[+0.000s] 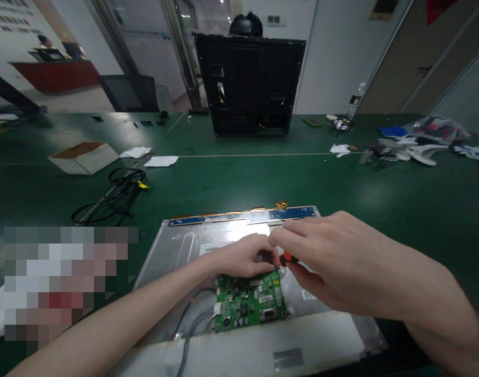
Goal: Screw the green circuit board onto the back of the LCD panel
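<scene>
A metal display panel [172,251] lies on the green table, with a green circuit board [249,303] on it and a blue strip board [243,215] along its far edge. My right hand [325,251] is closed round a red and black screwdriver [288,258], whose tip is at the board's upper right corner. Beside it, my left hand [249,255] rests over the board's far edge with its fingers curled by the tip; what they hold, if anything, is hidden. Grey cables [190,335] run from the board's left side.
A black monitor housing [251,84] stands at the back. Black cables [117,196] and an open box [84,158] lie to the left. At the right are a bottle [355,99], gloves [392,131] and a plastic bag [439,130]. A pixelated area covers the lower left.
</scene>
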`<action>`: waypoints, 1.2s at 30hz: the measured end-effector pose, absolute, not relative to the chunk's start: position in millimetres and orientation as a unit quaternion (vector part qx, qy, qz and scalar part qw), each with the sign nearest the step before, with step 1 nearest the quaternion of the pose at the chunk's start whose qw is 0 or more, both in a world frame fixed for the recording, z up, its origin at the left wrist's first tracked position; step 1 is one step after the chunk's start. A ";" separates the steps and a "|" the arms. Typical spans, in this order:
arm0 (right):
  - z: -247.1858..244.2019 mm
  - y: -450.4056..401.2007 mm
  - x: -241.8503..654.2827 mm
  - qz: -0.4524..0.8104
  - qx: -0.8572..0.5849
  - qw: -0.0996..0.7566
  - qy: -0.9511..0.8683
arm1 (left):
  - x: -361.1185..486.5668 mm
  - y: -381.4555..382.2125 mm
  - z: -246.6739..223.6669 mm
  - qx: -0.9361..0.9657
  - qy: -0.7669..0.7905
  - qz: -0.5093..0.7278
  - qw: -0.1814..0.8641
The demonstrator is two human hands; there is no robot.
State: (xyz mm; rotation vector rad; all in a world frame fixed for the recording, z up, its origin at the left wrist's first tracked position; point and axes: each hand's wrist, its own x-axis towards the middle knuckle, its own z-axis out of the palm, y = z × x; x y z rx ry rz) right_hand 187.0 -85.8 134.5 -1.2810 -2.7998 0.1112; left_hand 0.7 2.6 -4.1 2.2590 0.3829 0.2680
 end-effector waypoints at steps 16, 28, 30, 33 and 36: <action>132.9 -86.3 186.0 0.032 -0.421 0.037 -0.906 | 2.2 3.6 -3.2 0.893 0.144 0.113 0.410; 133.6 -85.6 184.6 0.031 -0.416 0.036 -0.908 | 1.6 3.9 -4.2 0.890 0.145 0.112 0.418; 133.1 -86.5 185.4 0.031 -0.413 0.041 -0.909 | 1.4 3.8 -4.5 0.890 0.146 0.113 0.416; 132.3 -85.1 185.5 0.027 -0.425 0.034 -0.904 | 1.1 4.8 -4.2 0.890 0.140 0.113 0.419; 132.1 -82.5 184.6 0.020 -0.440 0.011 -0.898 | 1.3 6.2 -4.0 0.889 0.134 0.111 0.423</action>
